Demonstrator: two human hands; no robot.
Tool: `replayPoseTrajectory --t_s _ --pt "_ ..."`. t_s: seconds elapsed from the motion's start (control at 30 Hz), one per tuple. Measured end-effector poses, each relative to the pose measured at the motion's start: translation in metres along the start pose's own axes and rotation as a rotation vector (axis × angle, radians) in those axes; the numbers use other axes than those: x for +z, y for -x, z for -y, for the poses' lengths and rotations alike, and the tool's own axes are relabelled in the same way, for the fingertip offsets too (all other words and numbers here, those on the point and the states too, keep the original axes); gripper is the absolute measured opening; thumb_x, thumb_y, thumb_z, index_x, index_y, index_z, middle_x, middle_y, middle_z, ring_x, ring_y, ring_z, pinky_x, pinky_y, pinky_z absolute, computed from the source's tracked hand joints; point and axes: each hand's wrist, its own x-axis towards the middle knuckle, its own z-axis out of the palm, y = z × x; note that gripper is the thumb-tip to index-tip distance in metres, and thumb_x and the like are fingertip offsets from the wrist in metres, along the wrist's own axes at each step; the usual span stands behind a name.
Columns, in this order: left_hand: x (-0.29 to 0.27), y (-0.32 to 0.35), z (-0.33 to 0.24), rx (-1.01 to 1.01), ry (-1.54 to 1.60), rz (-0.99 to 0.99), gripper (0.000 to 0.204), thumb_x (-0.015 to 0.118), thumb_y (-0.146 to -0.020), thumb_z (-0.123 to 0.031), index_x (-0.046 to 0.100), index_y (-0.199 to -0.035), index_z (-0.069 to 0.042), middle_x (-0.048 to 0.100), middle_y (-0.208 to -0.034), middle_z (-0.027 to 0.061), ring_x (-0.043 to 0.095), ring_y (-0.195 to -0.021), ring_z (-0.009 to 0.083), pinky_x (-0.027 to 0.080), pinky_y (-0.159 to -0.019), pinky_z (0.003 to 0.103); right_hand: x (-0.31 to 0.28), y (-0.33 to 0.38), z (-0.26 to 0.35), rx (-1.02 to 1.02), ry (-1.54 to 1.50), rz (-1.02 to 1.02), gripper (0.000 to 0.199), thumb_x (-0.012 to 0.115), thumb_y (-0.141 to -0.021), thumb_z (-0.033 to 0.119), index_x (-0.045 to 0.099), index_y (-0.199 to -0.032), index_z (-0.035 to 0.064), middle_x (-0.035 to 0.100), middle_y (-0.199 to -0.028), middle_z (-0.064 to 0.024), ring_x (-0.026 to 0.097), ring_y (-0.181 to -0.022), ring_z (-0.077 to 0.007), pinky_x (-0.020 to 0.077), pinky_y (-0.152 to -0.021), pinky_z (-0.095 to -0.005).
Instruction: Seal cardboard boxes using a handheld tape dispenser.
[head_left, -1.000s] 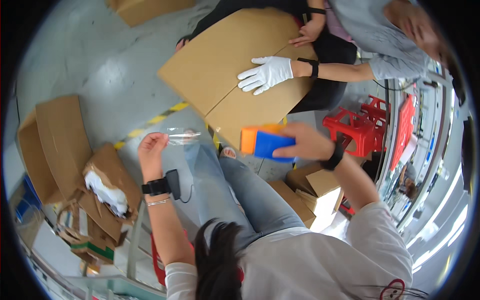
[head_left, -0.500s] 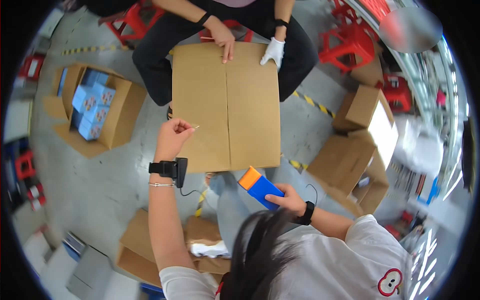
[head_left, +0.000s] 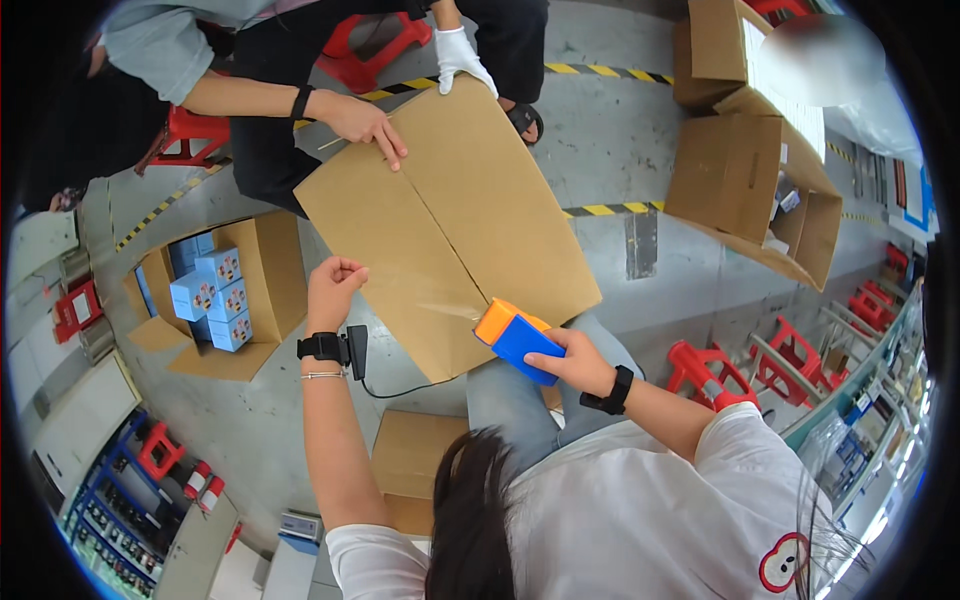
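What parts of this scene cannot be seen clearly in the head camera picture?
- Head view: the underside of the blue and orange tape dispenser is hidden by the right hand.
- The contents of the closed flat brown cardboard box are hidden by its flaps.
- Whatever the left hand pinches is hidden by its curled fingers.
- Inside the open brown carton at the right, items are too small to identify.

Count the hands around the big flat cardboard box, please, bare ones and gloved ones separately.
Bare hands: 3 (the person's left hand, the right hand holding the blue-and-orange tape dispenser, and a co-worker's bare hand)
Gloved hands: 1 (the co-worker's white-gloved hand)
Total: 4
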Motion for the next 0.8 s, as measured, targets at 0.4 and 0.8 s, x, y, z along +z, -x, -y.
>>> replayPoseTrajectory --t_s 0.4,0.8 --pt "-0.012 -0.041 -0.015 0.112 -0.168 0.203 0.01 0.067 -0.083 -0.007 0.061 -0.088 0.0 0.063 -0.077 0.0016 0.058 -0.071 0.008 0.047 -0.066 0.021 0.052 0.004 -0.034 -0.138 0.05 -0.063 0.037 0.073 -0.08 0.03 0.065 -0.097 -0.0017 0.064 -0.088 -0.0102 0.059 -0.084 -0.0163 0.0471 -0.077 -0.0325" --pt "-0.041 -0.057 0.027 0.186 -0.206 0.405 0.011 0.068 -0.084 -0.009 0.062 -0.09 -0.002 0.064 -0.079 0.0004 0.058 -0.07 0.007 0.046 -0.065 0.019 0.179 0.012 -0.079 -0.158 -0.189 -0.336 0.037 0.074 -0.079 0.031 0.065 -0.094 -0.0015 0.062 -0.078 -0.008 0.059 -0.073 -0.0155 0.0469 -0.068 -0.0299"
